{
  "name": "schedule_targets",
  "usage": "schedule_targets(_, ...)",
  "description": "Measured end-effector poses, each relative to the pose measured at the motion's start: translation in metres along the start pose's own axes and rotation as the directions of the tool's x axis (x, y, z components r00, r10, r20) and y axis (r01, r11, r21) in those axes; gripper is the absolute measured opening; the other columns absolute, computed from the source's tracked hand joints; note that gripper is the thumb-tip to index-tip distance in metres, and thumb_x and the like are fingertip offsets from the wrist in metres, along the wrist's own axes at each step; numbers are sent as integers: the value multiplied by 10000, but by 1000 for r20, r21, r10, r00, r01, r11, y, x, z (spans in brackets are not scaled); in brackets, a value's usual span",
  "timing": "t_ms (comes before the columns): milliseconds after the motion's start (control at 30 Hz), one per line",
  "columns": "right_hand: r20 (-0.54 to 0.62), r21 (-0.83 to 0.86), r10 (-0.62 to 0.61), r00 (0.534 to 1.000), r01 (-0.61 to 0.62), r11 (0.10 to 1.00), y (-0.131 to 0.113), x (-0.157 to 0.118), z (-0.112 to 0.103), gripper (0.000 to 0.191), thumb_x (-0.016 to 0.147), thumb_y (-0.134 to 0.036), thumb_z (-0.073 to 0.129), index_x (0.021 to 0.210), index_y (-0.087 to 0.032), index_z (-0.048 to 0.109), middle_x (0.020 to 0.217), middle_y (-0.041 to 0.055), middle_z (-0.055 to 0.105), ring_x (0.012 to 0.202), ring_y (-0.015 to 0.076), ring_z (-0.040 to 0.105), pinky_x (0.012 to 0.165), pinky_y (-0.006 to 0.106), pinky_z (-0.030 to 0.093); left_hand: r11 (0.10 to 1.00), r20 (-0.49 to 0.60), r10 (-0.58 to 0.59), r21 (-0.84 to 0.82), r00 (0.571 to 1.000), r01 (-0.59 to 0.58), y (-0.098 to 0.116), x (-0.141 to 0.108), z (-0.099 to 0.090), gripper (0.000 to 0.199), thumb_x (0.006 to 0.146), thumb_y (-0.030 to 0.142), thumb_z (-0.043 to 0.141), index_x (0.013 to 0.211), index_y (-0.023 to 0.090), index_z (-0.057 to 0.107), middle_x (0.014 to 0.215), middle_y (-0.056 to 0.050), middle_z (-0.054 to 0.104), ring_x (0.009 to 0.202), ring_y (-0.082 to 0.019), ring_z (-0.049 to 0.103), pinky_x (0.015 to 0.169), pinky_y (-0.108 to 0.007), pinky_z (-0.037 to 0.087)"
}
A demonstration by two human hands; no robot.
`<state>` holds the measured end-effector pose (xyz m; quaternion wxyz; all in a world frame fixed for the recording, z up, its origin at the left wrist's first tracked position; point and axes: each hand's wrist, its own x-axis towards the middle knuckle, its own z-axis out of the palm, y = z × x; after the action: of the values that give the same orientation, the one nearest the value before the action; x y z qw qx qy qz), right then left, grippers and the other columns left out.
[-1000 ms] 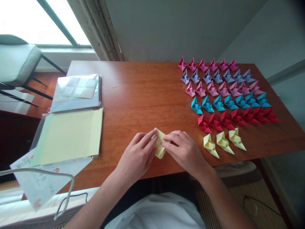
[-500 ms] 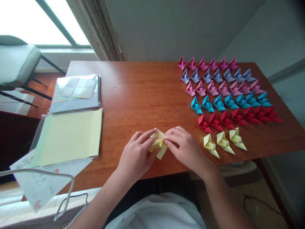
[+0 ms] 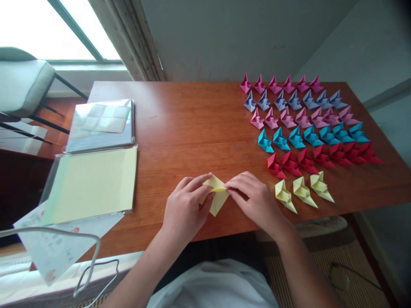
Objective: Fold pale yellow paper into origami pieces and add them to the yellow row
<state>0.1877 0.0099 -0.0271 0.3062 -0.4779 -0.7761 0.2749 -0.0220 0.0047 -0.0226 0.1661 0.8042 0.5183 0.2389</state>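
A pale yellow folded paper (image 3: 220,201) is held between my two hands above the front part of the table. My left hand (image 3: 189,201) grips its left side, with thumb and fingers closed on it. The fingertips of my right hand (image 3: 252,192) pinch its right corner. A yellow ridge runs across the paper's middle, and flat flaps extend above and below it. My left fingers hide part of the left side. Right of my right hand stand three finished-looking yellow origami pieces (image 3: 302,191) in a row.
Rows of red (image 3: 306,161), blue (image 3: 296,137), pink (image 3: 287,117), lilac (image 3: 280,101) and magenta (image 3: 274,85) origami pieces line the table's right side. At left lie a stack of yellow paper (image 3: 93,184), a wrapped pack (image 3: 102,141) and a printed sheet (image 3: 61,252). A grey cable (image 3: 96,248) crosses the lower left.
My right hand has moved slightly right, drawing the paper's right corner outward. The raised middle fold now lies flatter, as a narrow ridge. My left hand stays nearly in place.
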Motion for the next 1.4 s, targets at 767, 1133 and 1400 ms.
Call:
schedule_targets(767,-49,-313,330,943,-329,891,-22,22,16,253,919,-316,689,707,-226,587,758,10,626,806,209,562,713,331,403,991,-29,-128,-44,991,127,-4,4,0,323,927,180,600,1249,186,630,956,-35,760,852,-182,696,745,-285,550)
schedule_targets(1133,-85,-280,354,931,-363,889,-25,22,21,149,898,-236,696,775,-232,611,799,7,654,831,208,578,730,322,404,989,-65,-142,23,988,144,0,7,2,287,917,177,628,1199,201,671,1005,-29,782,854,-195,707,722,-291,533)
schedule_targets(1400,-103,-312,353,930,-367,876,-25,22,22,157,889,-240,707,763,-232,613,795,9,657,821,208,574,705,319,393,991,-84,-128,34,988,131,-1,4,6,294,911,156,629,1200,189,671,1030,-41,782,909,-208,712,754,-304,553)
